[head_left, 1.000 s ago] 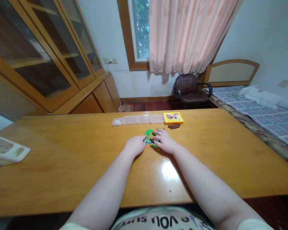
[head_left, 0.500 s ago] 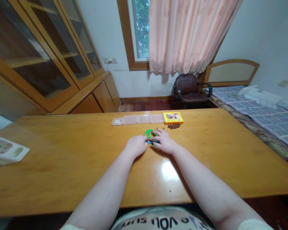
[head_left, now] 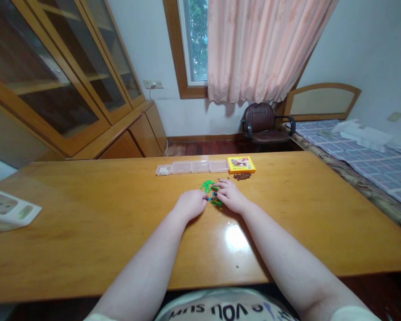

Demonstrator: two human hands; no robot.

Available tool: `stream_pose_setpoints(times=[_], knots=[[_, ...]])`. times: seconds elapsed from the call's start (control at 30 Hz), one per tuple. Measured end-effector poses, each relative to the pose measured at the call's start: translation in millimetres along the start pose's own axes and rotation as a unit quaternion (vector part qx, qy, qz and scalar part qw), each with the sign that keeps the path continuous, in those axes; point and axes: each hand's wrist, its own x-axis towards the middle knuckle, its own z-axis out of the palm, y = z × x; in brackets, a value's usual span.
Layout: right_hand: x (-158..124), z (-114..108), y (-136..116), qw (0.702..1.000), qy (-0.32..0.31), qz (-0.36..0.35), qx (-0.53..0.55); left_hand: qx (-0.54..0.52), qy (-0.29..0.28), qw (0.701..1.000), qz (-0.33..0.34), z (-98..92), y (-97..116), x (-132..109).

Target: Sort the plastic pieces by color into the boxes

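Small bright green pieces [head_left: 206, 185] lie in a loose pile on the wooden table [head_left: 113, 214], just beyond my hands. My left hand [head_left: 191, 203] is closed beside them, its fingertips pinching a small blue piece [head_left: 210, 199]. Over the pieces from the right reaches my right hand [head_left: 231, 196], fingers stretched and apart. Its lower fingertip is at a second bit of blue, and I cannot make out whether it grips it. More green and yellow pieces [head_left: 217, 203] show under that hand, partly covered by it.
Behind the pieces runs a row of clear plastic compartments [head_left: 181, 167], ending at a yellow box [head_left: 241, 164]. Small brown pieces [head_left: 242, 176] are heaped in front of the box. A white power strip [head_left: 11, 209] stands at the table's left edge.
My right hand has shifted slightly to the right and its fingers have drawn back, uncovering more of the green and yellow pieces beneath. The left hand stays nearly in place.
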Motion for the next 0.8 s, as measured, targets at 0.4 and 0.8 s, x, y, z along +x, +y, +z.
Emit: stream_pose_setpoints(times=[0.4, 0.8], knots=[[3.4, 2.3, 5.8, 0.997, 0.059, 0.041, -0.033, 0.004, 0.007, 1.0, 0.015, 3.2, -1.8, -0.3], [3.3, 2.1, 8.3, 0.996, 0.053, 0.066, -0.018, 0.006, 0.0, 1.0, 0.011, 3.7, -0.3, 1.2]])
